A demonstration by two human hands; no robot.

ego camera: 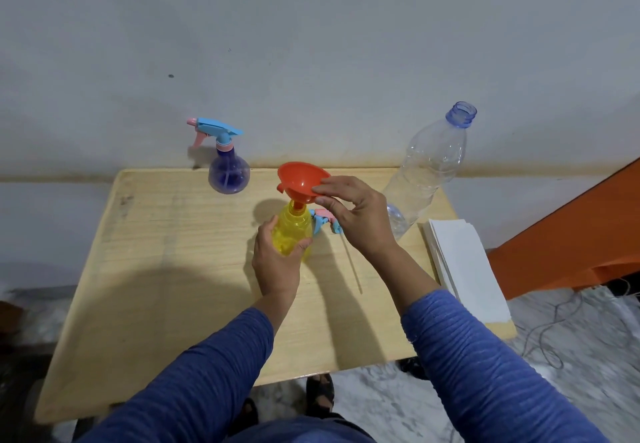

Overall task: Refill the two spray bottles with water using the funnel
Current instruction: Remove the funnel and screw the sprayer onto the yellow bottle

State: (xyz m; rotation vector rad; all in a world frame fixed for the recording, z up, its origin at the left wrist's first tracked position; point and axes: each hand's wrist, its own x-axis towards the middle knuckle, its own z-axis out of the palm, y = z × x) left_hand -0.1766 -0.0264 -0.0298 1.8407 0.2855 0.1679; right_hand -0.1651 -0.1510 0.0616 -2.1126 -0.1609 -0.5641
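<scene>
Head view counts two spray bottles: one yellow bottle (292, 231) mid-worktop (173, 269), clasped by the left hand (277, 262), and one purple bottle (228, 174) at the far edge, sprayer on. One orange funnel (301, 179) sits in the yellow neck, its rim pinched by the right hand (353, 214). One clear water bottle (429, 168), uncapped, stands right, beside one paper stack (464, 266).

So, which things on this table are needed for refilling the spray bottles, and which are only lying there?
Needed:
yellow spray bottle, held by the left hand
red funnel, held by the right hand
purple spray bottle
clear water bottle
removed spray head

Lying about:
stack of white paper
</scene>
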